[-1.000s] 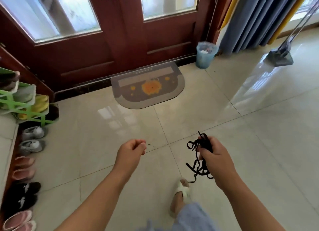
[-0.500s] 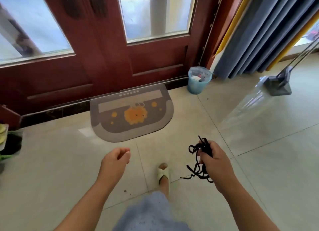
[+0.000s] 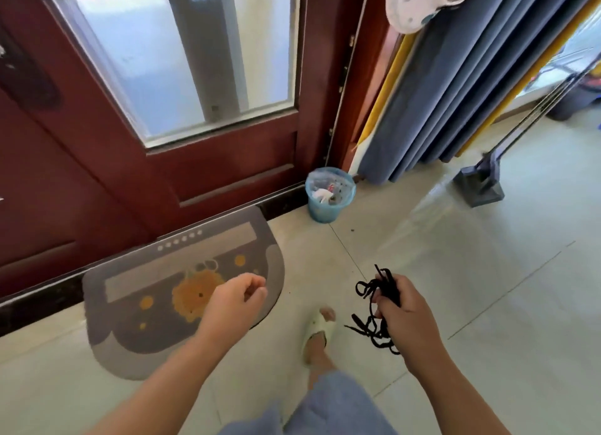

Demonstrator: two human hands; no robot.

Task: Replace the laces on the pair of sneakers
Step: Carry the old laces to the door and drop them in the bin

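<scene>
A tangled bundle of black shoelaces [image 3: 374,324] hangs from my right hand [image 3: 406,317], which grips it in a closed fist at the lower right. Loops stick out above the fist and loose ends dangle below it. My left hand [image 3: 232,301] floats over the doormat with its fingers loosely curled and nothing in it. No sneakers are in view.
A grey doormat [image 3: 136,304] with an orange motif lies before the red door [image 3: 227,161]. A blue waste bin [image 3: 328,193] stands at the door's right corner. Blue curtains [image 3: 455,86] and a mop head [image 3: 479,187] are to the right. My slippered foot [image 3: 317,333] is on the tiles.
The view has swung right and closer to the door; the shoe rack at the left has left the frame. Both hands keep their poses, the laces still in my right hand.
</scene>
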